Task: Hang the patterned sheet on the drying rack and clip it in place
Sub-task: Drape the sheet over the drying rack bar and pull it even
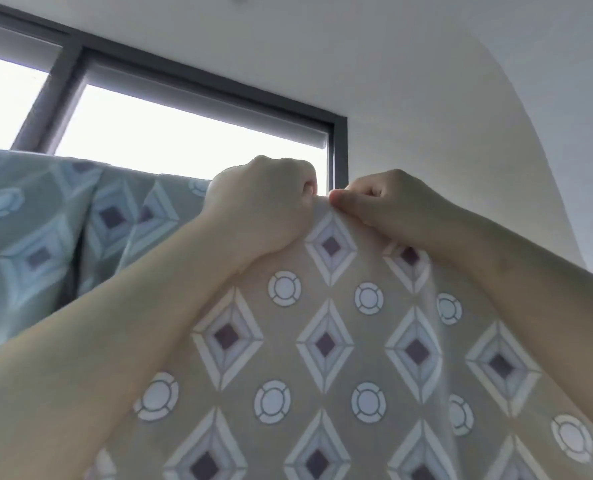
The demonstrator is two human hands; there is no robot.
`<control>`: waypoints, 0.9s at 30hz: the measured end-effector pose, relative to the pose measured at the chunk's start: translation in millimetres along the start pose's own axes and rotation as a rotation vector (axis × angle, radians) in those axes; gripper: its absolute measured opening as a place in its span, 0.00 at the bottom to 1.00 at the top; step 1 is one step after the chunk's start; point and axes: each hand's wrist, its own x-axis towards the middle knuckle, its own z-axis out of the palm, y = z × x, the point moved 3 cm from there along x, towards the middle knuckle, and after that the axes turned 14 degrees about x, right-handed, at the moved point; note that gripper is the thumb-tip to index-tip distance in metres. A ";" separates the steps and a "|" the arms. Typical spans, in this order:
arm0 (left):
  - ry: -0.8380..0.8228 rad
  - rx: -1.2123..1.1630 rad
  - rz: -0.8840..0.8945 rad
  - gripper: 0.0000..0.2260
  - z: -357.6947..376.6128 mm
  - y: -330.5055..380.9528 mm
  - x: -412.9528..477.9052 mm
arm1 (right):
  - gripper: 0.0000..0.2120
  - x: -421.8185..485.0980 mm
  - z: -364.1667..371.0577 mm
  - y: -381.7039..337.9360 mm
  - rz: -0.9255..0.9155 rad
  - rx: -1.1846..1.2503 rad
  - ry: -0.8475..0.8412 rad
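The patterned sheet [326, 344], beige with diamonds and circles, hangs in front of me and fills the lower view. Its top edge runs left in folds at about window height. My left hand [264, 209] grips the sheet's top edge with curled fingers. Right beside it, my right hand [385, 206] pinches the same edge between thumb and fingers. Both arms are raised overhead. The drying rack is hidden behind the fabric, and no clip shows.
A dark-framed window [191, 140] with a roller blind is bright behind the sheet. White ceiling and a white wall [496, 133] lie above and to the right.
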 end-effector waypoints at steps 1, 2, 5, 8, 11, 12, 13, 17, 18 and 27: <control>0.035 0.042 -0.009 0.12 -4.4 -11.7 -4.3 | 0.21 2.7 6.8 -9.0 -0.012 -0.006 -0.018; 0.063 0.054 -0.017 0.12 -8.3 -23.4 -9.4 | 0.21 5.2 14.1 -17.7 -0.020 -0.001 -0.034; 0.130 0.045 -0.037 0.12 -15.2 -68.0 -21.0 | 0.17 11.9 37.0 -40.5 -0.049 -0.007 -0.072; 0.110 0.070 -0.059 0.12 -23.6 -97.6 -29.2 | 0.16 20.1 61.4 -62.3 -0.111 -0.064 -0.063; 0.096 0.058 -0.069 0.12 -34.8 -121.0 -38.1 | 0.13 28.9 80.6 -78.8 -0.165 -0.006 -0.020; 0.093 0.048 -0.067 0.12 -37.7 -127.9 -40.1 | 0.12 32.2 85.3 -83.1 -0.179 0.006 -0.003; 0.085 0.045 -0.068 0.12 -40.1 -133.9 -42.1 | 0.12 35.6 88.8 -86.6 -0.195 0.013 0.019; 0.069 0.048 -0.109 0.13 -43.8 -151.0 -46.5 | 0.11 43.6 92.2 -88.9 -0.213 -0.004 0.075; 0.073 0.047 -0.117 0.13 -44.8 -153.1 -47.9 | 0.10 43.9 91.4 -87.7 -0.212 -0.020 0.085; 0.022 0.076 -0.105 0.10 -51.1 -153.6 -48.0 | 0.11 27.9 85.8 -84.2 -0.125 -0.061 0.051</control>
